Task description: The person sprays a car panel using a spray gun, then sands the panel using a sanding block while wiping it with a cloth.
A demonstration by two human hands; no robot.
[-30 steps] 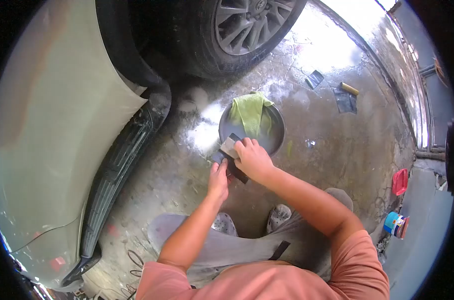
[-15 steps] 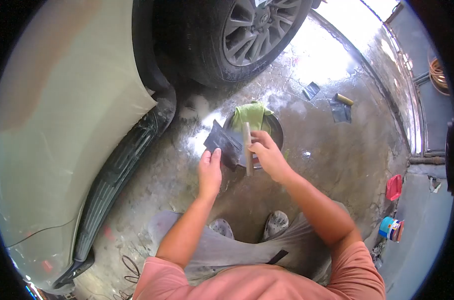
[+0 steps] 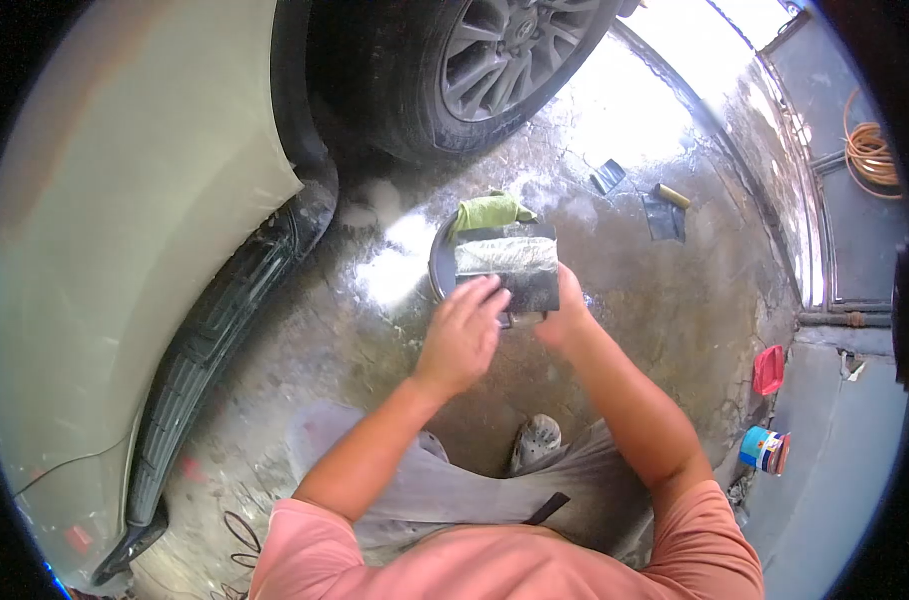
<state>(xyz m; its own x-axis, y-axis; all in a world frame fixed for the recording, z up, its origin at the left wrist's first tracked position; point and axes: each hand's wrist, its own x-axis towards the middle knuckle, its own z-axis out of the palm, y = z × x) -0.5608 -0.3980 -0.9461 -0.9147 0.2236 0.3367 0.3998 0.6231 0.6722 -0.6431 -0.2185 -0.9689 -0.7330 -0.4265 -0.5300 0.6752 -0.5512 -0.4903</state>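
Above a dark round basin [image 3: 441, 262], my right hand [image 3: 569, 308] grips the right edge of a dark sheet [image 3: 530, 291]. A pale, whitish block [image 3: 505, 256] lies across the sheet's middle. My left hand [image 3: 463, 335] touches the sheet's lower left part with its fingertips, the fingers spread and slightly bent. A green cloth [image 3: 490, 210] hangs over the basin's far rim. The sheet and my hands hide most of the basin.
A car body [image 3: 155, 200] and its wheel [image 3: 515, 60] stand at left and top. On the wet floor are dark sheets [image 3: 665, 218], [image 3: 608, 176] and a yellowish roll [image 3: 674, 196]. A red tray [image 3: 769, 370] and a tin [image 3: 764, 449] are at right.
The dark sheet and pale block, apart and in separate hands half a second ago, are now together. My right hand has shifted to the sheet's right edge; my left hand has opened and moved right.
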